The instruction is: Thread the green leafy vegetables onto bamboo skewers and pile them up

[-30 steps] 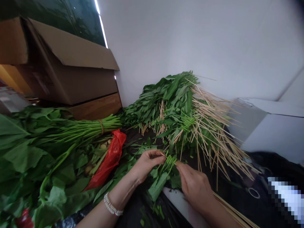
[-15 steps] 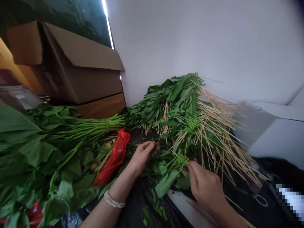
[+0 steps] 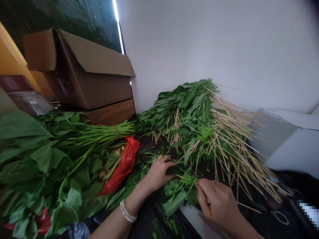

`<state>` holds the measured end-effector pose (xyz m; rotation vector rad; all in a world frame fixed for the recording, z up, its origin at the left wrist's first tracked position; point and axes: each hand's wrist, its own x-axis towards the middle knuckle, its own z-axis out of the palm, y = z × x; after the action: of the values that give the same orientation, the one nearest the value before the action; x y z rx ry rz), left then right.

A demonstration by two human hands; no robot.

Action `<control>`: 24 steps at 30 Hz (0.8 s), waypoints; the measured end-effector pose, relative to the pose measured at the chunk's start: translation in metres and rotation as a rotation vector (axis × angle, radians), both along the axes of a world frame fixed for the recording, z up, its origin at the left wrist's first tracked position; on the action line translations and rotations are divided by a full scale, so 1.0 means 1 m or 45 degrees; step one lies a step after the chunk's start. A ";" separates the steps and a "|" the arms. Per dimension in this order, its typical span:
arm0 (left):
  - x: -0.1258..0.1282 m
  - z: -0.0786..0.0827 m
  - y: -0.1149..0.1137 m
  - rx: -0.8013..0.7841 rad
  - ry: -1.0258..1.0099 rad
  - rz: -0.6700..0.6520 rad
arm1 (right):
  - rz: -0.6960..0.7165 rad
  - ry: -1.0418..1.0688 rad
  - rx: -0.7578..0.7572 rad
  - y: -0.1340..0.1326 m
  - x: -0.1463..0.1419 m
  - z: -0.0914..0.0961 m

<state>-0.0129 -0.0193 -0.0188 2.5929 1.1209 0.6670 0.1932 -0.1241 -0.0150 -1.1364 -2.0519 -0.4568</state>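
My left hand (image 3: 159,172), with a pearl bracelet on its wrist, curls its fingers around leafy green stems on the black sheet. My right hand (image 3: 219,202) pinches the end of a thin wooden skewer threaded with folded green leaves (image 3: 183,186). The two hands are close together, a short gap of leaves between them. Just beyond them lies a large heap of leaves threaded on skewers (image 3: 199,126), the bare stick ends fanning out to the right.
A tied bundle of long green stems (image 3: 99,132) and loose broad leaves (image 3: 42,159) fill the left. A red plastic bag (image 3: 122,166) lies among them. Cardboard boxes (image 3: 82,73) stand at the back left, a white box (image 3: 291,139) at the right.
My left hand came back from the loose greens and closed on stems beside the skewer. My right hand stayed on the skewered leaves, which now lie lower. The view shifted left.
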 end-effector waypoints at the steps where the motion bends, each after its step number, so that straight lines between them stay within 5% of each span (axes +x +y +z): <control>1: 0.000 0.000 -0.001 0.033 0.048 0.027 | 0.007 -0.006 -0.005 0.000 -0.001 -0.001; 8: -0.007 0.001 0.011 0.186 -0.132 0.378 | 0.077 -0.080 -0.046 -0.002 -0.012 -0.009; 18: -0.017 -0.002 0.025 0.197 -0.210 0.646 | 0.081 -0.210 -0.002 -0.005 -0.018 -0.003; 24: -0.012 0.004 0.021 0.177 -0.339 0.609 | -0.020 -0.248 0.000 -0.001 -0.016 -0.007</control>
<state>-0.0254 0.0013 -0.0152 2.2515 1.6636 1.1880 0.1767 -0.1254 -0.0218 -1.1473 -2.2104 -0.5956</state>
